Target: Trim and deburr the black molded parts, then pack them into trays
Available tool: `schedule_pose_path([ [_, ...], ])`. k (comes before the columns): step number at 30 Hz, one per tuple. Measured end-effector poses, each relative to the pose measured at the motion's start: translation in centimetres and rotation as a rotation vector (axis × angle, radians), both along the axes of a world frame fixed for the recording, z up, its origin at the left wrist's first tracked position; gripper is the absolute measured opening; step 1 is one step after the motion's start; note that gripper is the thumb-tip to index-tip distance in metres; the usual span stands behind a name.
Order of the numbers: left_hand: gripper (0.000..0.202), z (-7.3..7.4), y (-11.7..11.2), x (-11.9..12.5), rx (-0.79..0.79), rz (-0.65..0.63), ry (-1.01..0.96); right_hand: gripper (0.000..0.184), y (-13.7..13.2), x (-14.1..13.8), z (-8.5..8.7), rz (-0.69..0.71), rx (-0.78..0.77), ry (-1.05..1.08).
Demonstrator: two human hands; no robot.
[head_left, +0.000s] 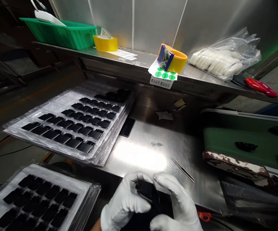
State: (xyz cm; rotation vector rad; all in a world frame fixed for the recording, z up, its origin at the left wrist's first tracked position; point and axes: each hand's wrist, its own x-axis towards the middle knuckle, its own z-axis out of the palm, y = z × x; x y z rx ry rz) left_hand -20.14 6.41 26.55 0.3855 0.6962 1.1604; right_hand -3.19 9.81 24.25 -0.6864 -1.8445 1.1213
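Both my hands wear white gloves and meet at the bottom centre of the view. My left hand [123,205] and my right hand [177,205] are closed together around a small black part [147,192], fingertips pinching its top. Most of the part is hidden between the gloves. A pair of thin metal tweezers [182,169] lies on the steel table [143,150] just beyond my right hand.
A stack of clear trays [68,125] with several black parts sits left of centre; another tray stack [35,199] is at the lower left. A green conveyor belt [245,144] carries black parts on the right. The shelf [129,61] holds tape rolls, a green bin and bagged gloves.
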Motion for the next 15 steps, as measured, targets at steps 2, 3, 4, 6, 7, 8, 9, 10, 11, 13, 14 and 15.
schedule_pose_path([
  [2, 0.035, 0.6, 0.1, 0.4, 0.003, -0.042, 0.056, 0.067, 0.3, -0.4, 0.4, 0.063, 0.039, 0.013],
  [3, 0.036, 1.0, 0.0, 0.6, -0.005, -0.032, 0.107, 0.062, 0.4, -0.6, 0.6, 0.095, 0.038, 0.026],
  [4, 0.035, 1.3, -0.1, 0.8, -0.012, -0.002, 0.166, 0.058, 0.4, -0.7, 0.7, 0.116, 0.026, 0.043],
  [6, 0.034, 1.8, -0.3, 0.9, -0.013, 0.084, 0.291, 0.054, 0.4, -0.8, 0.9, 0.117, 0.010, 0.079],
  [7, 0.033, 2.0, -0.5, 0.9, -0.006, 0.123, 0.354, 0.054, 0.4, -0.7, 1.0, 0.105, 0.010, 0.086],
  [8, 0.033, 2.1, -0.6, 0.8, 0.012, 0.150, 0.417, 0.053, 0.3, -0.6, 1.0, 0.097, 0.008, 0.085],
  [9, 0.033, 2.1, -0.8, 0.8, 0.037, 0.162, 0.476, 0.052, 0.2, -0.5, 1.0, 0.098, 0.013, 0.086],
  [10, 0.033, 2.2, -0.9, 0.7, 0.065, 0.169, 0.531, 0.052, 0.1, -0.3, 0.9, 0.104, 0.021, 0.085],
  [11, 0.034, 2.2, -1.0, 0.6, 0.092, 0.178, 0.581, 0.052, 0.0, -0.2, 0.9, 0.109, 0.025, 0.083],
  [13, 0.037, 2.2, -1.2, 0.5, 0.155, 0.195, 0.652, 0.052, -0.1, -0.2, 1.0, 0.110, 0.037, 0.079],
  [14, 0.038, 2.2, -1.2, 0.4, 0.178, 0.204, 0.665, 0.052, -0.1, -0.2, 1.0, 0.107, 0.044, 0.079],
  [15, 0.039, 2.3, -1.2, 0.4, 0.198, 0.206, 0.673, 0.051, 0.0, -0.3, 1.0, 0.102, 0.046, 0.082],
])
